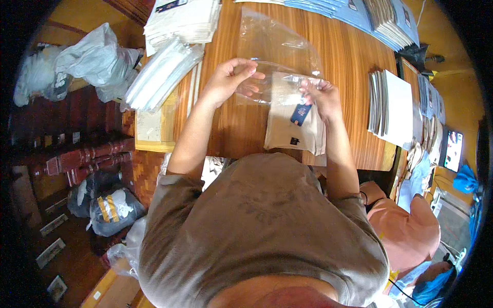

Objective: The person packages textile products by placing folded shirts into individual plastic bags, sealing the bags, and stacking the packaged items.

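A clear plastic bag (280, 43) spreads over the wooden table in front of me, its near edge lifted between my hands. My left hand (232, 81) is at the bag's left side, thumb and fingers apart, with the film lying across some of the fingertips. At the bag's right edge, my right hand (322, 97) pinches the film. Below it lies a folded beige garment (281, 128), flat, its upper part seen through the film. A dark blue hang tag (301, 114) rests on the garment near my right fingers, and a small black label (294, 141) shows lower down.
A pile of clear plastic bags (163, 74) and a stack of folded white garments (182, 25) stand at the left. Folded blue garments (354, 15) line the far edge. White boards (398, 105) stand at the right. Another person in a salmon-coloured garment (405, 231) is at lower right.
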### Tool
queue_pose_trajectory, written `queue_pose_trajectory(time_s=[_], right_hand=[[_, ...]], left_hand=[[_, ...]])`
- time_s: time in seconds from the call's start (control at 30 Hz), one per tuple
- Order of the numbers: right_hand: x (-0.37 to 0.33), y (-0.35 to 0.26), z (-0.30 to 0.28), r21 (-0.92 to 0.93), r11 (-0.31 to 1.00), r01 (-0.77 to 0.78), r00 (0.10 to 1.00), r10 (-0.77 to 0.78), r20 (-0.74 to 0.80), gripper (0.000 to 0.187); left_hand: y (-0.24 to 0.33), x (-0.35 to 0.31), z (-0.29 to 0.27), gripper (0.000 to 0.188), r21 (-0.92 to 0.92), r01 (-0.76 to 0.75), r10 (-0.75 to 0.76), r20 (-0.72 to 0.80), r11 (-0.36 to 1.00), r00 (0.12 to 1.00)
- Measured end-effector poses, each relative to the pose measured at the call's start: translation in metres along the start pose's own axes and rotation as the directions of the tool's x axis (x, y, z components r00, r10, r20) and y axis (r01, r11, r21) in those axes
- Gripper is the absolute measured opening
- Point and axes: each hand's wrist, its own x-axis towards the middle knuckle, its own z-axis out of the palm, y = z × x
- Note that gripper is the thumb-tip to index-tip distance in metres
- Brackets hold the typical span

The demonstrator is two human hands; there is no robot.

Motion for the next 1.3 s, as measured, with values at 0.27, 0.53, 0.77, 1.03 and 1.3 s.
queue_pose_trajectory(time_s=[0.27,0.53,0.77,1.03,1.3], right_hand=[[-0.018,-0.103,-0.023,-0.912,0.186,0.365,0.78,-0.596,0.19,0.081],[0.007,-0.095,0.014,-0.139,0.705,0.695,0.451,-0.276,0.849,0.04],[0.051,-0.102,-0.039,-0.301,0.953,-0.031,0.998,0.045,0.042,0.021],[0.102,-0.044,-0.111,-0.595,0.804,0.014,0.981,-0.127,-0.149,0.038],[0.095,-0.009,-0.138,-0.161,0.966,-0.2,0.966,0.223,0.134,0.042]], left_hand=[[0.044,0.023,0.039,0.019,0.667,-0.467,0.185,0.45,0.58,0.874],[0.147,0.046,0.021,0.043,0.267,-0.336,-0.021,0.81,0.903,0.586],[-0.051,0.076,0.022,0.115,-0.358,0.009,0.145,0.4,0.934,0.905],[-0.021,0.122,0.074,0.07,-0.406,0.22,-0.049,0.392,0.887,0.919],[-0.039,0.151,0.077,0.035,0.109,0.188,-0.186,-0.027,0.976,0.982]])
